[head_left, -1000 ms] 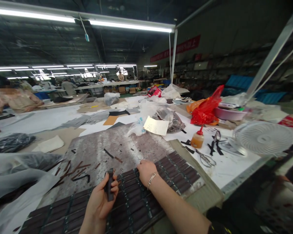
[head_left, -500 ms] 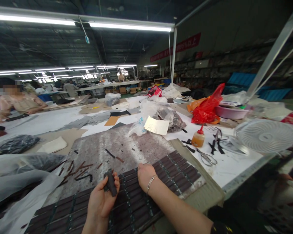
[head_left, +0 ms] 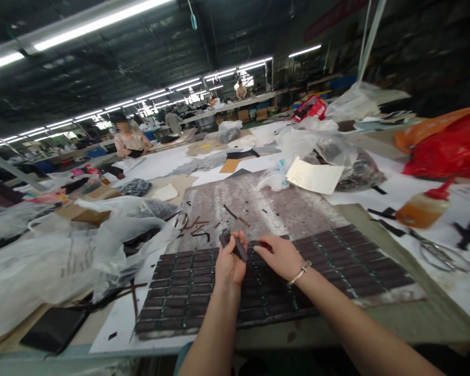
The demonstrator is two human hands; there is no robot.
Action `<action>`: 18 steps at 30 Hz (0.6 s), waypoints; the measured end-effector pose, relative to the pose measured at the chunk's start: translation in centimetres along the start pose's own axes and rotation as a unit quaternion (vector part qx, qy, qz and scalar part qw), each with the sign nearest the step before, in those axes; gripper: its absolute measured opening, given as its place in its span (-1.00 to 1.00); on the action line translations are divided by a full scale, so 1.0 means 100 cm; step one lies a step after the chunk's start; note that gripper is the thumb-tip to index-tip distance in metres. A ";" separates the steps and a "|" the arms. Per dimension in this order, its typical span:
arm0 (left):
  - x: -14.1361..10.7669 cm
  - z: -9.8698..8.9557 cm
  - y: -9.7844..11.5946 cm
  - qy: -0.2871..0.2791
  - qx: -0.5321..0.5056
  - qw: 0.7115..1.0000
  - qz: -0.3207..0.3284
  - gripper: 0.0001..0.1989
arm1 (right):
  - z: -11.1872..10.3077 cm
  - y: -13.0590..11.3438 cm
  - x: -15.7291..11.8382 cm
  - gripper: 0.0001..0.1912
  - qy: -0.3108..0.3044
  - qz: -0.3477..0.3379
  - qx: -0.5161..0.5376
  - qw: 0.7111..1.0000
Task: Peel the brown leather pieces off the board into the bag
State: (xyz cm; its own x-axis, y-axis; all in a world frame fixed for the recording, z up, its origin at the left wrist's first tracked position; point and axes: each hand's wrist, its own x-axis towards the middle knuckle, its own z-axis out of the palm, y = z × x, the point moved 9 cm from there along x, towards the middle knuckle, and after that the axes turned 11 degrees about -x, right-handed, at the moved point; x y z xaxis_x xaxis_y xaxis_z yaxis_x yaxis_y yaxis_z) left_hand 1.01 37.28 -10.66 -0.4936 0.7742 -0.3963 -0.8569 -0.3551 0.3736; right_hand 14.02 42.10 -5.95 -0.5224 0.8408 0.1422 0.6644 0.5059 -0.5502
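My left hand is closed around a small bundle of dark brown strips, held palm up over the rows. Just to its right, my right hand has thumb and fingers drawn together low over the pieces; what lies between the fingertips is too small to make out. Beneath both hands, rows of dark brown rectangular pieces lie side by side, with narrow greenish lines between columns. They rest on a stained brownish board. Thin brown scrap strips are scattered on the board beyond my left hand.
Right of the board are a red-capped bottle of amber liquid, scissors and a red plastic bag. A clear bag bears a paper note. Plastic bags and a black phone-like slab lie left. A co-worker sits beyond.
The view has swung left and tilted. My right hand has come closer to my left hand, which still holds the strips.
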 end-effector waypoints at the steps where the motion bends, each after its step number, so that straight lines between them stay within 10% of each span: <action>1: -0.001 0.002 -0.001 -0.014 0.005 1.000 0.009 -0.82 | 0.003 -0.008 -0.002 -0.76 -0.004 0.001 0.061 0.998; 8: -0.004 0.004 -0.007 -0.035 0.000 0.999 0.013 -0.82 | 0.017 -0.013 -0.003 -0.92 0.015 0.034 0.156 0.987; 18: -0.009 0.003 -0.026 -0.037 0.140 0.985 -0.088 -0.84 | -0.035 -0.012 -0.017 -0.81 0.141 -0.133 -0.177 0.965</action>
State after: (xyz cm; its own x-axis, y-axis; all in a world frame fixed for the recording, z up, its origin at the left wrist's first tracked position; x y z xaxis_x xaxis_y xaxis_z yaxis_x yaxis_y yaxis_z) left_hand 3.73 37.70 -11.00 -0.3190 0.8511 -0.4170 -0.8484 -0.0603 0.5259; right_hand 15.95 40.72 -2.64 -0.5668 0.6654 0.4857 0.6931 0.7039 -0.1554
